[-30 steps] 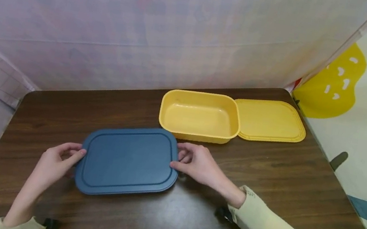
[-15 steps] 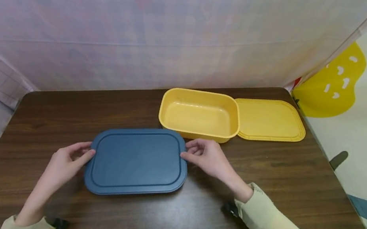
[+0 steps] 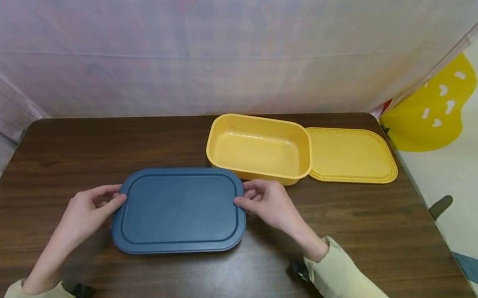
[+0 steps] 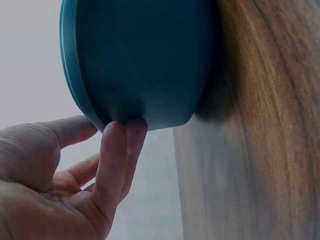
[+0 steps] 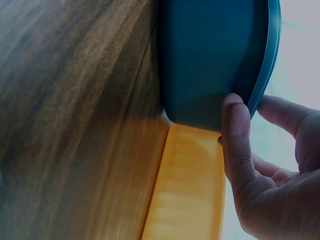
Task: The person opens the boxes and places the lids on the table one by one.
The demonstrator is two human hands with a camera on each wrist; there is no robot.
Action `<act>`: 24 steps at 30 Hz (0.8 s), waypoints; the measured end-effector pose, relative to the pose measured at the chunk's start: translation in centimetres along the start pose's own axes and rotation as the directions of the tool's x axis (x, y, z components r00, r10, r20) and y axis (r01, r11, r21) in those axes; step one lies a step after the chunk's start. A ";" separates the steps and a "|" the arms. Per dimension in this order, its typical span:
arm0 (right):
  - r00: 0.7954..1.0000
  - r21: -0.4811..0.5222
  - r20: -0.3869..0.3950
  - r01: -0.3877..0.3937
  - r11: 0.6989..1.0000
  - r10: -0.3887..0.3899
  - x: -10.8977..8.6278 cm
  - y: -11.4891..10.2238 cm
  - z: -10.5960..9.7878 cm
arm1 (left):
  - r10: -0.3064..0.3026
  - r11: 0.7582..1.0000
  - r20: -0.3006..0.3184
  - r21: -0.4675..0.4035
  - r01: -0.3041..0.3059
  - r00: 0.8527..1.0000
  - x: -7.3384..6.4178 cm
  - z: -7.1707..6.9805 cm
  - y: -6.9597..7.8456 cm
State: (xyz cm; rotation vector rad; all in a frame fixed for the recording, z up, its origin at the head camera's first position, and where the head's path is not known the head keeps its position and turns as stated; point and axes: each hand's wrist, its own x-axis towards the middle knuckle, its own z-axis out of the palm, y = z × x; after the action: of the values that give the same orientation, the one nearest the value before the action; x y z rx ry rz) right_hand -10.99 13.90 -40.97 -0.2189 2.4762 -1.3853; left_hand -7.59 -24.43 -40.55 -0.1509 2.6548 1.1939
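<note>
Two hands (image 3: 83, 213) (image 3: 271, 206) grip one blue box (image 3: 179, 212) (one yellow box (image 3: 261, 155) beyond).

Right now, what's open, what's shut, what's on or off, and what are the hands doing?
Blue rectangular box: shut, upright
Flat blue lid: on the blue box
Yellow rectangular box: open, upright
Flat yellow lid: off, lying beside the yellow box
Left hand: gripping the blue box's left end
Right hand: gripping its right end
</note>
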 end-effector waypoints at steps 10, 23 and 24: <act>0.999 -0.034 -0.037 -0.009 0.999 0.008 -0.3 -0.7 0.0 | -0.004 1.000 -0.039 0.023 0.005 0.999 -0.4 -0.2 0.4; 0.999 -0.119 -0.042 -0.016 0.993 0.011 -0.3 -1.2 -0.3 | -0.014 1.000 -0.030 -0.014 0.014 0.999 -0.6 -0.2 0.6; 0.999 -0.119 -0.040 -0.018 0.993 0.013 -0.3 -1.2 -0.3 | -0.013 1.000 -0.031 -0.011 0.012 0.999 -0.6 -0.3 0.6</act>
State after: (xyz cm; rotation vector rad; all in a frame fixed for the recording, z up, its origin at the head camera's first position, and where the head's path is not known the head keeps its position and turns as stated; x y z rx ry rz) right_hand -10.80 13.58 -39.76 -0.1992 2.5903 -1.2473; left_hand -7.16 -24.20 -39.76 -0.1892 2.6703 1.2116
